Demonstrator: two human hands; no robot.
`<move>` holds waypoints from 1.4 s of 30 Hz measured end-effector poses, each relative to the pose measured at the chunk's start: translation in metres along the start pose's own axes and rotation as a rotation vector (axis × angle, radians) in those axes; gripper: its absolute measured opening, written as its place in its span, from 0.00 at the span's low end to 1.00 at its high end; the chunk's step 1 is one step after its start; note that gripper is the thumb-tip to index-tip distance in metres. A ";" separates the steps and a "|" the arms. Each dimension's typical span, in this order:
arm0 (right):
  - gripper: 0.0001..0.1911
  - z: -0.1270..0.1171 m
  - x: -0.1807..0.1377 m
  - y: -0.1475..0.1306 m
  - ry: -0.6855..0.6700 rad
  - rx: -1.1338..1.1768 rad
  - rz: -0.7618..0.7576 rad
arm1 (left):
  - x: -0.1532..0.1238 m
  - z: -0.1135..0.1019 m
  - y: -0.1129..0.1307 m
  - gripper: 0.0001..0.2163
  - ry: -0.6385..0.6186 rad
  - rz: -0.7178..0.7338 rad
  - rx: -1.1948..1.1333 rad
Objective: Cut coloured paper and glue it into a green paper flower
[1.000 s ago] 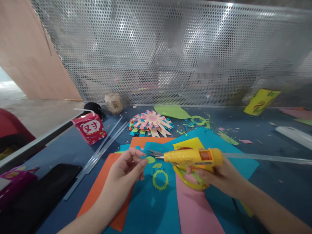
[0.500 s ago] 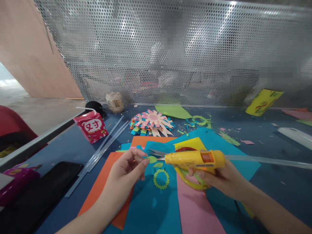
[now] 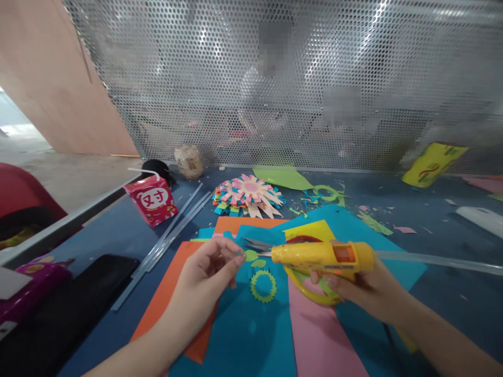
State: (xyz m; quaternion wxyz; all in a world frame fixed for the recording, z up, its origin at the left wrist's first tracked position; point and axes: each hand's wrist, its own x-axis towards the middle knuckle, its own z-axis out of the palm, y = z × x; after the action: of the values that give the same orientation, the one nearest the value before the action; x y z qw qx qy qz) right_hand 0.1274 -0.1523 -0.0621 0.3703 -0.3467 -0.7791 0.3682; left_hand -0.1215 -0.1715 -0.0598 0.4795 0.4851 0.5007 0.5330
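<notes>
My right hand (image 3: 363, 285) is wrapped round a yellow hot glue gun (image 3: 306, 256) that points left, a clear glue stick (image 3: 440, 261) trailing from its back. My left hand (image 3: 214, 269) pinches a small green paper leaf (image 3: 250, 255) between thumb and finger, and the nozzle is at the leaf. Just below, a second green leaf (image 3: 258, 263) and a toothed green paper ring (image 3: 263, 286) lie on blue paper (image 3: 251, 335). Scissors (image 3: 314, 298) with yellow and red handles lie partly hidden under the gun.
Layered paper rosettes (image 3: 249, 191) lie beyond the paper sheets. Loose glue sticks (image 3: 173, 233), a red drink carton (image 3: 153, 200) and a black phone (image 3: 78, 309) are on the left. A yellow packet (image 3: 432, 165) leans by the perforated metal screen (image 3: 220, 78); a person is behind it.
The whole view has shifted slightly, with things sitting a little further right. Both hands keep nearly the same pose, the glue gun nozzle still at the leaf.
</notes>
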 end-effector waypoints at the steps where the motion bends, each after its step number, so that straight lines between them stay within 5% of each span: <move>1: 0.04 0.000 0.000 -0.001 -0.003 -0.003 0.005 | 0.000 0.000 0.000 0.06 0.000 -0.008 -0.003; 42: 0.06 0.003 -0.004 0.001 -0.091 0.020 0.131 | -0.003 0.001 0.006 0.06 0.005 -0.045 -0.065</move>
State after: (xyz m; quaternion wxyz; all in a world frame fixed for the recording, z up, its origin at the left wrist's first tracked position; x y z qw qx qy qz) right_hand 0.1275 -0.1562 -0.0655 0.3131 -0.3762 -0.7670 0.4150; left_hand -0.1203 -0.1742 -0.0544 0.5056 0.4566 0.4952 0.5391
